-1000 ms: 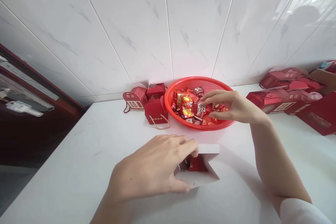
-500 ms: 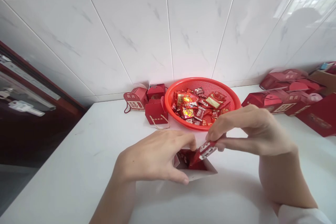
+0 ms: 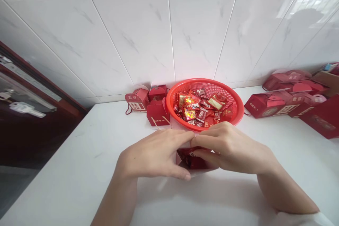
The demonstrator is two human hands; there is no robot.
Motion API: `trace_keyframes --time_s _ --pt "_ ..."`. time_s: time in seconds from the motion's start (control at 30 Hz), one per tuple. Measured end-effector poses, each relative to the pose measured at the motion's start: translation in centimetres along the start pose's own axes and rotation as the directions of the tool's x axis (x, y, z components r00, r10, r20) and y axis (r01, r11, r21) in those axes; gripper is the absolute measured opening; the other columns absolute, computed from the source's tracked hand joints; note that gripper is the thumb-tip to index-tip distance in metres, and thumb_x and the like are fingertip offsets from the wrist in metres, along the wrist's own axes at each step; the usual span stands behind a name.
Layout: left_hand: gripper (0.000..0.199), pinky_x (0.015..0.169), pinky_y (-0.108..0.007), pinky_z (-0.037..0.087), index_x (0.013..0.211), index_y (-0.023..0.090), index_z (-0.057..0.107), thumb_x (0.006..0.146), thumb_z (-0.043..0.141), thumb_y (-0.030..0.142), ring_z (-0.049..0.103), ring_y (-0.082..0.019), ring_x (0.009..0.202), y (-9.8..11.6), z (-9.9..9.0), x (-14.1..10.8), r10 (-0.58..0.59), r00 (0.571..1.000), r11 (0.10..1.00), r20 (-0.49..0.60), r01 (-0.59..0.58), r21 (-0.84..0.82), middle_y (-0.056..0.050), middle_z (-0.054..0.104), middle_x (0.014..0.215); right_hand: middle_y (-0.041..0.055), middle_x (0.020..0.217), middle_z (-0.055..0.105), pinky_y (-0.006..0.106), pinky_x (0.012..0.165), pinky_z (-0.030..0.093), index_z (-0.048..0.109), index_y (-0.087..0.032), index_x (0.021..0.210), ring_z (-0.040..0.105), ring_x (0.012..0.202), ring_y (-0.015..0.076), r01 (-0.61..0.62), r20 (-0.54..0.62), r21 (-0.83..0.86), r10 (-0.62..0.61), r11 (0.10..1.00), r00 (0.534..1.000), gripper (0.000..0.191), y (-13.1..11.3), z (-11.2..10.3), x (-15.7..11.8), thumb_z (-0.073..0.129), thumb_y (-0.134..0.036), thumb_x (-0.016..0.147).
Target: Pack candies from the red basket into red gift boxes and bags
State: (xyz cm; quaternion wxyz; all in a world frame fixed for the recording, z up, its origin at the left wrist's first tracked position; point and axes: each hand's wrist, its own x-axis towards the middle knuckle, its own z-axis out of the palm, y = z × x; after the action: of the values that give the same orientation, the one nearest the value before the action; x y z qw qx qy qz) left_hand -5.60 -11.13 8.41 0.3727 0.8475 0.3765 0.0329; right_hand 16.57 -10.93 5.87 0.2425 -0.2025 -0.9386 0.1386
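An open-topped small box (image 3: 197, 173) with red packets (image 3: 197, 162) inside stands on the white table between my hands. My left hand (image 3: 159, 155) grips the box's left side, thumb at the near edge and fingers at the far edge. Over the box's right part is my right hand (image 3: 225, 146), its fingers bent together at the far rim and opening; what they pinch, if anything, is hidden. Just behind the hands, a red plastic basket (image 3: 238, 107) holds several wrapped sweets (image 3: 202, 113).
Small red gift boxes (image 3: 158, 113) stand left of the basket against the tiled wall. More red boxes (image 3: 267, 105) and a brown carton (image 3: 327, 81) are at the right. A dark red door frame (image 3: 66, 113) lies beyond the table's left edge.
My right hand has moved left and down onto the box. The red packet it held above the opening is no longer visible between its fingers. My left hand has barely moved.
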Motion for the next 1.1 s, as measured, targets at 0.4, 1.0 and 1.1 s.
trace_keyframes --time_s 0.4,1.0,1.1 --pt "0.024 0.071 -0.027 0.043 0.103 0.025 0.067 0.081 0.075 0.032 0.065 -0.021 0.084 -0.5 -0.1 0.0 0.070 0.997 0.998 -0.010 -0.070 -0.004 0.002 0.071 0.096 0.0009 0.071 0.068 0.024 0.054 0.040 0.069 -0.018 0.094 0.056 0.057 0.0102 -0.089 -0.063 -0.010 0.088 0.996 0.994 0.018 0.9 -2.7 -1.5 0.056 -0.027 0.102" --pt "0.026 0.062 -0.027 0.037 0.082 0.023 0.077 0.093 0.054 0.024 0.058 -0.015 0.059 -1.0 -0.4 0.3 0.004 0.990 0.991 -0.144 0.015 0.135 0.003 0.064 0.065 0.0017 0.078 0.063 0.028 0.060 0.034 0.058 -0.018 0.074 0.053 0.066 0.0140 -0.391 0.305 -0.056 0.389 0.919 0.869 0.021 4.2 -1.0 0.9 0.060 -0.015 0.095" --pt "0.018 0.066 -0.027 0.042 0.098 0.024 0.077 0.087 0.062 0.025 0.066 -0.019 0.076 -1.3 -0.5 -0.2 0.021 0.991 0.990 -0.131 -0.002 0.141 0.000 0.073 0.085 -0.0010 0.069 0.055 0.027 0.059 0.032 0.052 -0.018 0.068 0.046 0.063 0.0123 -0.313 0.295 0.021 0.293 0.950 0.909 0.027 4.9 -0.8 0.8 0.059 -0.012 0.094"
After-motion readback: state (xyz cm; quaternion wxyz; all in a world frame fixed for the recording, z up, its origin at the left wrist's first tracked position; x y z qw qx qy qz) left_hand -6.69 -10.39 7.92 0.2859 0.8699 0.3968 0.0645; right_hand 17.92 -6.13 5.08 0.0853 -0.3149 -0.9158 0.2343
